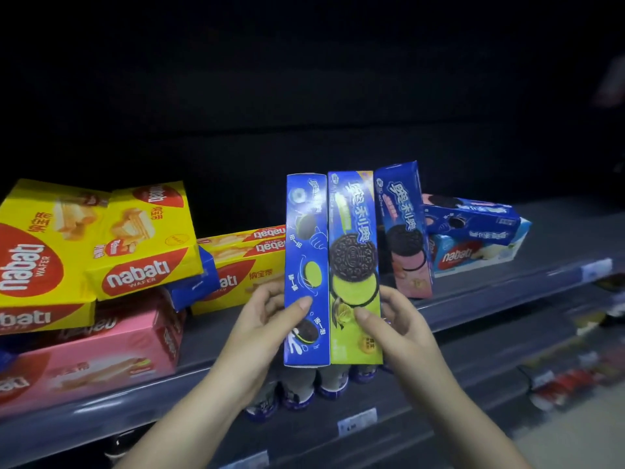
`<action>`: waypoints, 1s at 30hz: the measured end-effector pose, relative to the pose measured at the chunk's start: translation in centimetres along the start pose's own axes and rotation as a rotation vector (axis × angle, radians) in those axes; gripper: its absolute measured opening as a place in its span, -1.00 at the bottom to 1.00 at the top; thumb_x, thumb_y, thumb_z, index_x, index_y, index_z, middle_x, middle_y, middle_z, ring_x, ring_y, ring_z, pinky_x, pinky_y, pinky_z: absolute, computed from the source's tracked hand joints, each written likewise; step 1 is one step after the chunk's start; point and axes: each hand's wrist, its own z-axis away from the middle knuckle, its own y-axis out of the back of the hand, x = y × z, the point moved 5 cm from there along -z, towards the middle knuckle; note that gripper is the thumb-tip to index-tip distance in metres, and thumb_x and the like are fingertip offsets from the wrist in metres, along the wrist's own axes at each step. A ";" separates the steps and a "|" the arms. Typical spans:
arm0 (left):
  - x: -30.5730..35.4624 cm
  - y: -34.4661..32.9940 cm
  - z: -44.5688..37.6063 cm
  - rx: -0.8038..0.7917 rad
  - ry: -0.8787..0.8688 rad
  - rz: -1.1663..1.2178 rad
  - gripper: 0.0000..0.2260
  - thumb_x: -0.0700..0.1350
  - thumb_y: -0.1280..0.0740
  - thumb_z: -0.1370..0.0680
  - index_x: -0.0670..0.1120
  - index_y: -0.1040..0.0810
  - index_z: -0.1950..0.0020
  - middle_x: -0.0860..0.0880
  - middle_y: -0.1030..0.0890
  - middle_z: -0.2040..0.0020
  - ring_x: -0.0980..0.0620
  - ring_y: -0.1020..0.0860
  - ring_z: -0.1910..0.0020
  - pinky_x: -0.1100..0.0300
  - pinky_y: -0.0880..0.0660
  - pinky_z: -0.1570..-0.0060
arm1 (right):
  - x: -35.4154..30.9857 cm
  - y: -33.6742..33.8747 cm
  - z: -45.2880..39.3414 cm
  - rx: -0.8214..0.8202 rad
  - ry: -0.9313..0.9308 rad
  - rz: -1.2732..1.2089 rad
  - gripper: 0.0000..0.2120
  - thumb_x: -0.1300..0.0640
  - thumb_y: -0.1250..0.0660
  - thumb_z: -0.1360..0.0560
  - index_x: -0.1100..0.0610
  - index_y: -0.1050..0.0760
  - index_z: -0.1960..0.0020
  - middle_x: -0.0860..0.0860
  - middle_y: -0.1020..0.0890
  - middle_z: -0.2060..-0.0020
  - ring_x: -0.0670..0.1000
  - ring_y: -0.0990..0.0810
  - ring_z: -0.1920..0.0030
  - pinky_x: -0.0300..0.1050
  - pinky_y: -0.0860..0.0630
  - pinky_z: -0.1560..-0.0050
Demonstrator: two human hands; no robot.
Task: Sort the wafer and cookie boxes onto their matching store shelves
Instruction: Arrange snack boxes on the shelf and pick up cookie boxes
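Observation:
A tall blue and green Oreo cookie box (351,265) stands upright in front of the shelf (507,286), held between both hands. My left hand (267,319) grips its blue side, thumb on the panel. My right hand (395,319) grips its green face, thumb pressed on the front. Right behind it a pink Oreo box (404,231) stands upright on the shelf. Another blue Oreo box (473,221) lies flat on a light blue Nabati box (473,253). Yellow Nabati wafer boxes (145,238) are heaped at the left over a pink Nabati box (94,357).
A small blue box (192,286) is wedged under the yellow heap. More yellow Nabati boxes (243,265) lie flat mid-shelf. Below the shelf edge sit round-topped packs (304,384) and price tags (356,423). Lower shelves at the right hold blurred goods. The shelf back is dark.

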 end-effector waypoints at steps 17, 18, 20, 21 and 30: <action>4.4 -18.8 -0.1 0.053 -0.155 -0.108 -0.48 0.12 -0.44 -0.20 -0.09 -0.55 -0.08 -0.09 -0.69 0.03 -0.08 -0.68 0.03 -0.02 -0.61 -0.02 | -10.0 13.1 -2.3 -0.034 -0.003 -0.088 -0.65 0.03 -0.38 -0.38 0.17 -0.62 -0.11 0.12 -0.71 -0.02 0.10 -0.69 -0.03 0.05 -0.61 -0.08; 4.4 -20.0 -0.5 0.026 -0.133 -0.090 -0.54 0.08 -0.44 -0.25 -0.10 -0.56 -0.07 -0.10 -0.70 0.06 -0.07 -0.69 0.07 -0.01 -0.60 -0.01 | -10.5 14.2 -2.8 -0.017 -0.009 -0.079 -0.63 0.01 -0.34 -0.37 0.19 -0.63 -0.09 0.13 -0.71 -0.01 0.10 -0.69 -0.03 0.06 -0.59 -0.11; 3.9 -22.1 -1.6 0.017 -0.055 -0.021 -0.79 -0.04 -0.41 -0.39 -0.13 -0.63 0.07 -0.10 -0.71 0.23 0.00 -0.69 0.26 0.04 -0.56 0.08 | -11.3 16.1 -3.8 0.008 -0.036 -0.055 -0.64 -0.01 -0.33 -0.40 0.20 -0.65 -0.06 0.14 -0.71 -0.02 0.14 -0.66 -0.10 0.13 -0.53 -0.22; 3.7 -23.0 -2.0 0.036 -0.016 0.008 -0.87 -0.11 -0.39 -0.45 -0.15 -0.67 0.23 -0.06 -0.69 0.35 0.05 -0.66 0.39 0.08 -0.52 0.13 | -11.5 17.0 -4.4 0.011 -0.054 -0.067 -0.68 0.01 -0.33 -0.42 0.20 -0.67 -0.02 0.14 -0.71 -0.01 0.15 -0.66 -0.11 0.10 -0.55 -0.20; 1.1 -25.5 -4.6 0.000 -0.098 0.031 -0.73 -0.31 -0.20 -0.60 -0.24 -0.45 0.31 -0.19 -0.65 0.28 0.27 -0.44 0.71 0.48 -0.31 0.64 | -11.8 20.7 -7.0 -0.119 -0.121 -0.235 -0.66 0.09 -0.30 -0.37 0.16 -0.65 -0.08 0.14 -0.69 -0.07 0.11 -0.67 -0.10 0.05 -0.60 -0.05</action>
